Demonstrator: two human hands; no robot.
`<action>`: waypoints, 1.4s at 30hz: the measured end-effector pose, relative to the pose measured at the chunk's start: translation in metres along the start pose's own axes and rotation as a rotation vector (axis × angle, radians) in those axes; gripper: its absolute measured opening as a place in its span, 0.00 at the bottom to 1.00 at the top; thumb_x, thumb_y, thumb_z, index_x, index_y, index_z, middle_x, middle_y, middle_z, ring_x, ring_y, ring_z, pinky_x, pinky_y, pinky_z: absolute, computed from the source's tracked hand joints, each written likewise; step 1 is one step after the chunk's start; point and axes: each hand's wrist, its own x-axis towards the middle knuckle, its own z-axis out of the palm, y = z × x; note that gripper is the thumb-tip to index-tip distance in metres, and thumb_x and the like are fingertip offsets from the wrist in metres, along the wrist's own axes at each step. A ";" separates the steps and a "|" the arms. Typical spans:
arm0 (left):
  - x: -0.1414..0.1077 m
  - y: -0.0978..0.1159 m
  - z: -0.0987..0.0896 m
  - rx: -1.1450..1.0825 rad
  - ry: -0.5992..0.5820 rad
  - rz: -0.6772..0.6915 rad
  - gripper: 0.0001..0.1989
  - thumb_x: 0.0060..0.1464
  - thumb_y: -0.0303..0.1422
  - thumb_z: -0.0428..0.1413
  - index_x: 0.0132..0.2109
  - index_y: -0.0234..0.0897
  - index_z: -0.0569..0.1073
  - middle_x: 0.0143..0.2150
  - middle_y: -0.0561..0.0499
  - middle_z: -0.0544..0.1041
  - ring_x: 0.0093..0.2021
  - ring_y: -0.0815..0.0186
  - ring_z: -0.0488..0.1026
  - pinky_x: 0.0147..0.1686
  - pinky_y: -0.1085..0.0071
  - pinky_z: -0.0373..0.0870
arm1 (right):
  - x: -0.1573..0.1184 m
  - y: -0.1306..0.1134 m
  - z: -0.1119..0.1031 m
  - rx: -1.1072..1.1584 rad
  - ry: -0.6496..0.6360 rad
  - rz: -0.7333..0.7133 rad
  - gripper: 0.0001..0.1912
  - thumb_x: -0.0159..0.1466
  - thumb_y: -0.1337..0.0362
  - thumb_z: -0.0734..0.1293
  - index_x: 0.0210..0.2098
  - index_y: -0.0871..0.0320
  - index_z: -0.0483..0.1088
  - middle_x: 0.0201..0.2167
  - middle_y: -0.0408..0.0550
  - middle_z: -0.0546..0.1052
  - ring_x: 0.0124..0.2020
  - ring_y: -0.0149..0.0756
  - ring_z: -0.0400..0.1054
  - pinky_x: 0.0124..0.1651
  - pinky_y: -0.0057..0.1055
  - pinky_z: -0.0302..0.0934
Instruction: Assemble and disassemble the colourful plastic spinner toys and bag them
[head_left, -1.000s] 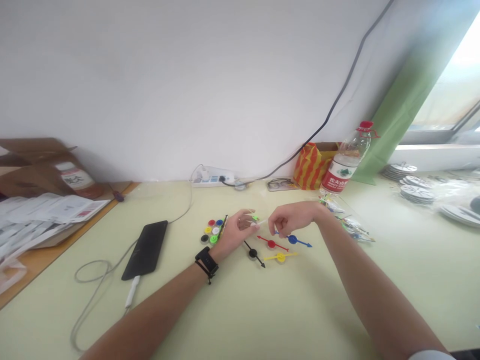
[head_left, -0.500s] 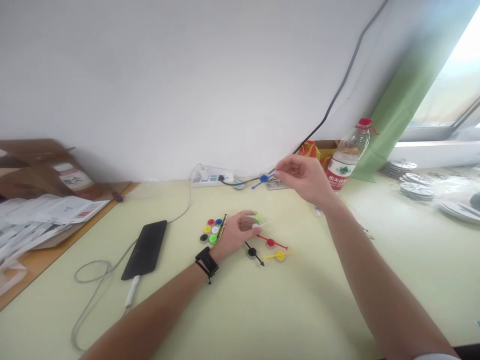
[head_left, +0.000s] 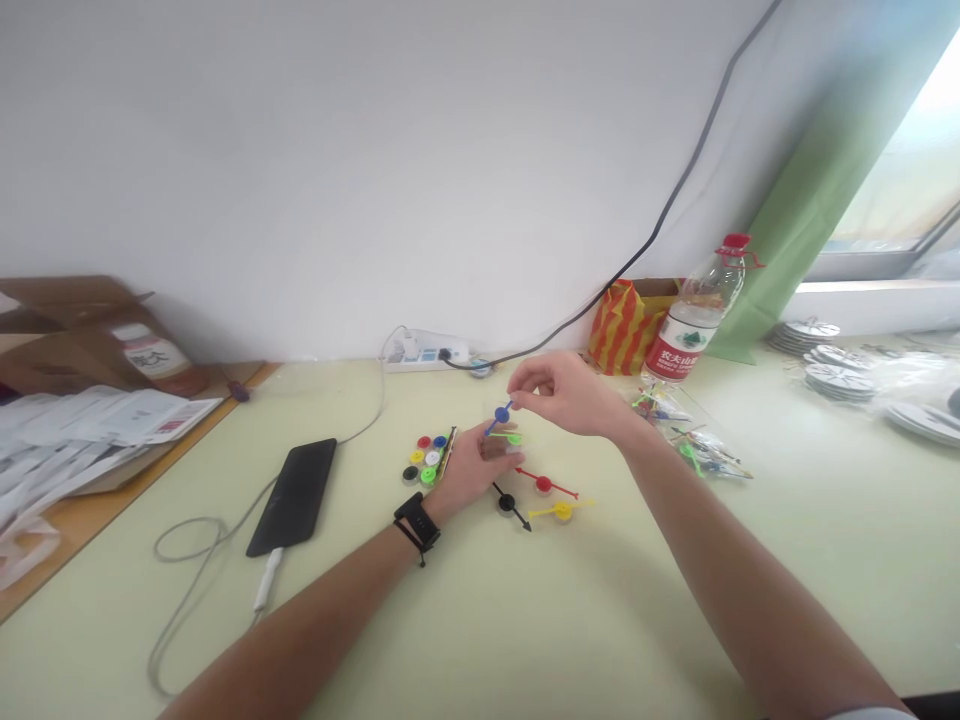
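Note:
Between the thumb and forefinger of my right hand (head_left: 566, 395), pinched closed, is one end of a blue arrow spinner (head_left: 502, 415), held above the table. My left hand (head_left: 480, 462) rests on the table, thumb and fingers apart and curved around a green arrow spinner (head_left: 514, 438); its palm side is hidden. To the right of the left hand lie a black arrow spinner (head_left: 507, 503), a red one (head_left: 544, 484) and a yellow one (head_left: 562, 511). Left of that hand sits a cluster of small coloured round pieces (head_left: 429, 458).
A phone (head_left: 292, 495) with a cable lies at left, near papers (head_left: 112, 425) and a cardboard box (head_left: 71, 310). A power strip (head_left: 424, 352) is by the wall. At right stand a water bottle (head_left: 694, 320), bagged small parts (head_left: 705, 450) and stacked white discs (head_left: 836, 378).
My right hand has moved left and down with the blue arrow spinner, towards my left hand. The white pointer seen by the left thumb no longer shows. My left hand has stayed in place.

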 end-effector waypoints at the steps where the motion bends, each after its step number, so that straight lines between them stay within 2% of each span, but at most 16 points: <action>1: 0.000 0.001 0.000 0.008 0.000 0.006 0.29 0.49 0.39 0.72 0.57 0.36 0.76 0.47 0.44 0.83 0.46 0.57 0.82 0.50 0.60 0.80 | 0.000 0.000 0.001 -0.020 -0.010 0.001 0.05 0.61 0.67 0.68 0.33 0.58 0.77 0.30 0.45 0.81 0.31 0.33 0.72 0.34 0.27 0.61; 6: -0.001 0.002 0.000 0.109 -0.003 0.042 0.26 0.50 0.40 0.71 0.54 0.35 0.77 0.49 0.43 0.82 0.45 0.57 0.81 0.47 0.63 0.79 | 0.002 0.004 0.005 -0.229 -0.036 0.005 0.06 0.58 0.71 0.67 0.31 0.57 0.77 0.33 0.47 0.82 0.35 0.36 0.74 0.37 0.30 0.61; 11: -0.002 0.002 0.000 0.131 -0.009 0.043 0.27 0.50 0.42 0.70 0.55 0.37 0.77 0.49 0.44 0.82 0.44 0.59 0.81 0.47 0.63 0.80 | 0.001 0.002 0.001 -0.326 0.044 0.075 0.07 0.59 0.70 0.67 0.32 0.55 0.77 0.34 0.47 0.83 0.35 0.39 0.74 0.39 0.32 0.62; 14: -0.003 0.005 0.000 0.118 -0.016 0.052 0.26 0.51 0.42 0.70 0.54 0.37 0.78 0.50 0.44 0.82 0.45 0.58 0.81 0.49 0.63 0.79 | 0.001 0.002 0.002 -0.315 0.020 0.078 0.06 0.59 0.70 0.68 0.32 0.55 0.78 0.34 0.47 0.83 0.36 0.40 0.74 0.39 0.32 0.62; 17: -0.005 0.012 0.001 0.132 -0.024 0.051 0.25 0.50 0.42 0.70 0.53 0.36 0.78 0.49 0.43 0.82 0.44 0.57 0.81 0.48 0.62 0.79 | 0.002 0.003 0.004 -0.207 -0.032 0.045 0.06 0.60 0.69 0.68 0.33 0.56 0.79 0.35 0.47 0.83 0.37 0.38 0.75 0.39 0.30 0.63; 20: -0.005 0.014 0.003 0.140 -0.024 0.048 0.25 0.50 0.42 0.71 0.52 0.35 0.78 0.47 0.43 0.83 0.44 0.56 0.81 0.47 0.62 0.79 | 0.003 0.005 0.005 -0.128 -0.029 0.065 0.05 0.62 0.67 0.69 0.33 0.56 0.79 0.36 0.47 0.84 0.37 0.38 0.76 0.39 0.30 0.65; 27: -0.004 0.006 0.001 0.127 -0.023 0.074 0.26 0.51 0.39 0.70 0.55 0.37 0.76 0.47 0.44 0.83 0.46 0.56 0.81 0.49 0.61 0.79 | 0.005 0.008 0.011 -0.318 -0.026 0.107 0.08 0.64 0.64 0.70 0.28 0.55 0.78 0.33 0.48 0.84 0.35 0.39 0.75 0.37 0.33 0.60; 33: -0.004 0.007 0.002 0.117 -0.043 0.052 0.24 0.52 0.40 0.69 0.54 0.36 0.77 0.50 0.42 0.83 0.49 0.54 0.81 0.51 0.60 0.79 | 0.003 0.004 0.011 -0.140 -0.049 0.059 0.09 0.67 0.64 0.67 0.31 0.56 0.78 0.32 0.46 0.83 0.34 0.35 0.75 0.36 0.29 0.61; 35: -0.005 0.009 0.002 0.128 -0.039 0.070 0.23 0.52 0.39 0.69 0.54 0.36 0.77 0.50 0.42 0.83 0.48 0.55 0.81 0.50 0.60 0.79 | 0.002 0.005 0.013 -0.157 -0.044 0.057 0.09 0.66 0.65 0.67 0.31 0.57 0.78 0.32 0.46 0.83 0.34 0.35 0.74 0.36 0.29 0.61; 39: -0.006 0.010 0.002 0.202 -0.010 0.118 0.21 0.52 0.36 0.68 0.52 0.35 0.78 0.47 0.44 0.83 0.43 0.57 0.81 0.46 0.62 0.79 | 0.002 0.010 0.018 -0.253 -0.149 0.057 0.07 0.63 0.68 0.69 0.29 0.57 0.78 0.30 0.46 0.82 0.32 0.34 0.73 0.35 0.29 0.59; 42: -0.006 0.009 0.002 0.197 -0.014 0.126 0.20 0.52 0.35 0.67 0.52 0.36 0.79 0.48 0.44 0.83 0.45 0.57 0.81 0.47 0.61 0.79 | 0.002 0.009 0.014 -0.222 -0.142 0.034 0.08 0.62 0.71 0.68 0.30 0.57 0.78 0.32 0.46 0.83 0.35 0.35 0.74 0.37 0.29 0.61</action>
